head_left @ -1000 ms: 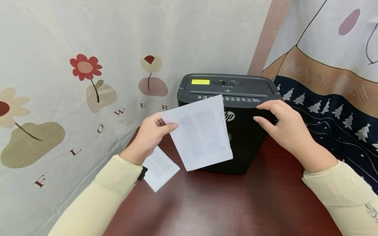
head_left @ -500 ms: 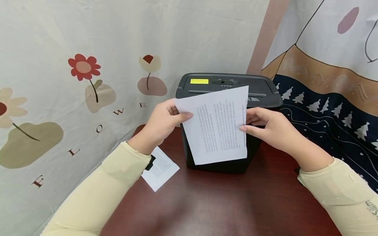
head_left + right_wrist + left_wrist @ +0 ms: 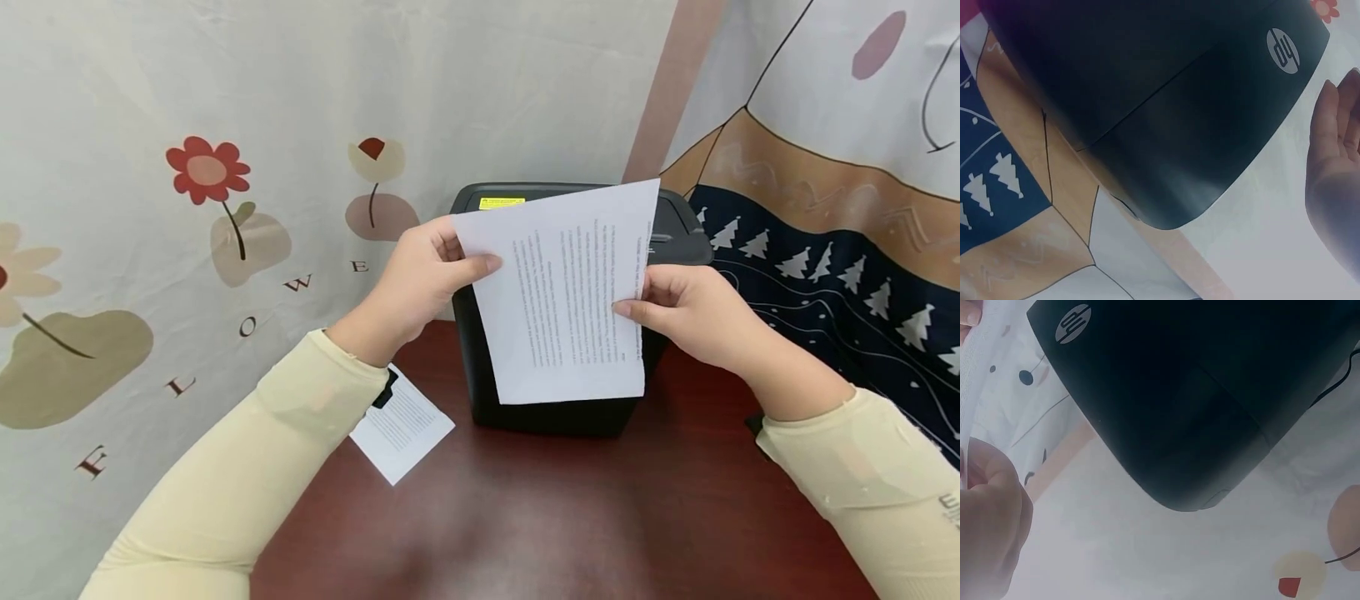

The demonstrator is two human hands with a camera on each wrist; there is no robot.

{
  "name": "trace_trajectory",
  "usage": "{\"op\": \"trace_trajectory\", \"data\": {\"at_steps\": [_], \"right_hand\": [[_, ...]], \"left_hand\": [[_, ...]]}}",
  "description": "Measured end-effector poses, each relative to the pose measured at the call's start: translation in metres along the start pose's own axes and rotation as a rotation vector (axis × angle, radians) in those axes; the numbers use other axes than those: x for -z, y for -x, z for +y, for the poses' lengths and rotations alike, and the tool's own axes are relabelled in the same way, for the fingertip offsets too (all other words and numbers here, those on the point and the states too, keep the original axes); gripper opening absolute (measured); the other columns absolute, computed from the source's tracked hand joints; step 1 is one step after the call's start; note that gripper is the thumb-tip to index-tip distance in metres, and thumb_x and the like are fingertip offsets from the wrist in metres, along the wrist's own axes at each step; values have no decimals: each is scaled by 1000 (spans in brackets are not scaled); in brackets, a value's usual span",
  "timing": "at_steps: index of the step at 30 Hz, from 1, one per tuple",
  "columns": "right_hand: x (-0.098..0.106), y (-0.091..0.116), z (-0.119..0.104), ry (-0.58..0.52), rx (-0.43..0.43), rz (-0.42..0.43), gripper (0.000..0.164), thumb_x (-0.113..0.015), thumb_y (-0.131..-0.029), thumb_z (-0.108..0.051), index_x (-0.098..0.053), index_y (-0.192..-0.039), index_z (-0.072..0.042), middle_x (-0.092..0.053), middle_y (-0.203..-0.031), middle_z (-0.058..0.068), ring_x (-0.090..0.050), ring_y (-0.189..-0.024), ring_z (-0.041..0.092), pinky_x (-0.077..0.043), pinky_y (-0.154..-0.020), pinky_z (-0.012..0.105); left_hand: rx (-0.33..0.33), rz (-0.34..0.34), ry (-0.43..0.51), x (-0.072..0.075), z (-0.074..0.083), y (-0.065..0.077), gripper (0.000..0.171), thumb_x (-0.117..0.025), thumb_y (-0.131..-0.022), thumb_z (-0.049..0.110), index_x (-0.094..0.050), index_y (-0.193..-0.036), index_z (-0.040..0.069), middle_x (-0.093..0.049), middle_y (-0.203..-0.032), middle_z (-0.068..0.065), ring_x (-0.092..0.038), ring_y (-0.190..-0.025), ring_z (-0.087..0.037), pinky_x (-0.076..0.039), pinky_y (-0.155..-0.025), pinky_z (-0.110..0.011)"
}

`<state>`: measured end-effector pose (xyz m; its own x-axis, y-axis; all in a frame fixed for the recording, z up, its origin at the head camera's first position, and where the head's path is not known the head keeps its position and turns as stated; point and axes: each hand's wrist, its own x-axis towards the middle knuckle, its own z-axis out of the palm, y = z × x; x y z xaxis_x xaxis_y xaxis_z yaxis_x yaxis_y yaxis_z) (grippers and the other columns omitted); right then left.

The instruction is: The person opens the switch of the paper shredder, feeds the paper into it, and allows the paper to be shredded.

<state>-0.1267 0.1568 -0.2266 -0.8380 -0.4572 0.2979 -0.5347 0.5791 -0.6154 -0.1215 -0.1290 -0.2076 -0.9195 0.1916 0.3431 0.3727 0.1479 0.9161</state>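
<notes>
A printed sheet of paper (image 3: 562,300) is held up between both hands, in front of the black HP paper shredder (image 3: 480,367). The left hand (image 3: 427,279) pinches its upper left edge, thumb over the printed face. At the right edge, the right hand (image 3: 693,312) grips the sheet with the thumb in front and the fingers behind. The paper covers most of the shredder's front and part of its top. In the left wrist view the left hand (image 3: 991,519) is at the paper's edge; the right wrist view shows the right hand (image 3: 1335,156) beside the shredder (image 3: 1166,125).
Another printed sheet (image 3: 401,429) lies on the dark red table (image 3: 555,517), partly under the left wrist. A pale curtain (image 3: 300,100) with flower prints hangs behind and to the left. A patterned cloth (image 3: 810,275) hangs at the right. A black cord (image 3: 1341,381) runs beside the shredder.
The right hand has come in from the right and taken hold of the sheet's right edge. The sheet and left hand have moved right and up, over the shredder's top in the head view.
</notes>
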Motion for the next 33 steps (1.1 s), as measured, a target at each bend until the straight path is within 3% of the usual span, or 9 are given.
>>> {"op": "trace_trajectory", "data": {"at_steps": [9,19,33], "right_hand": [[12,-7,-6,-33,-11,78,20,-66,-92,-14,-69,-107,0,-71,-105,16,-65,-80,1,-48,-72,10],[33,-21,-14,2,-38,173,22,-69,-90,-18,-70,-105,-1,-72,-103,12,-63,-81,-3,-47,-69,11],[63,-41,-26,38,-5,191,31,-70,-89,-15,-68,-118,-3,-70,-111,12,-63,-81,-6,-47,-68,9]], "left_hand": [[13,3,51,0,16,-17,28,-64,-88,-1,-61,-116,-1,-71,-104,-9,-64,-93,-18,-46,-91,-30],[-18,49,-9,-4,46,-39,25,-62,-91,1,-61,-116,1,-70,-107,-10,-64,-96,-19,-47,-90,-28],[-13,98,-55,-8,84,-54,18,-63,-91,2,-61,-108,4,-68,-102,-8,-64,-95,-18,-48,-87,-27]]}}
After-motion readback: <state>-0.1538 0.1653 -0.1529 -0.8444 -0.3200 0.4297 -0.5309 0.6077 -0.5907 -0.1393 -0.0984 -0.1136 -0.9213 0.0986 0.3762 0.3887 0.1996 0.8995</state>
